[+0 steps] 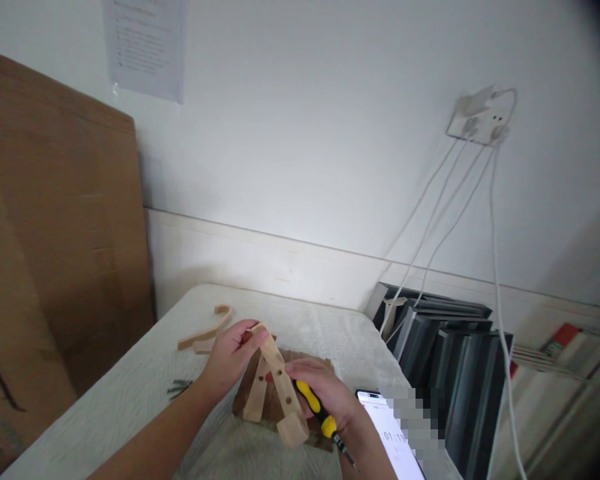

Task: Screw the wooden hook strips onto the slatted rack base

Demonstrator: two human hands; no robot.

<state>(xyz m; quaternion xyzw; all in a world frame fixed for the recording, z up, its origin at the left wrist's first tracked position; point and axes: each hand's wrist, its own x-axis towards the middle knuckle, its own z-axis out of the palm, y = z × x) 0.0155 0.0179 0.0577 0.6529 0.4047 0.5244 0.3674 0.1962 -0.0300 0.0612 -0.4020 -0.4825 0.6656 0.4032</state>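
My left hand (pixel 236 357) is closed around the upper end of a pale wooden hook piece (pixel 280 377), which has dark holes along it and a thick bent end towards me. In my right hand (pixel 325 387) lies a yellow and black screwdriver (pixel 310 399), its metal tip pointing down and right, away from the wood. The fingers of that hand also rest against the hook piece's side. Beneath is a brown wooden board (pixel 293 355), with another pale wooden strip (pixel 255 397) lying across it. Fingers hide part of the wood.
A curved wooden piece (pixel 210 331) lies on the white-covered table (pixel 145 373) at the back left. Nearer are several small dark screws (pixel 180 387). A phone (pixel 385 427) lies at the right edge. A cardboard sheet (pixel 70 233) stands left; dark panels (pixel 455 367) and cables (pixel 495 253) are right.
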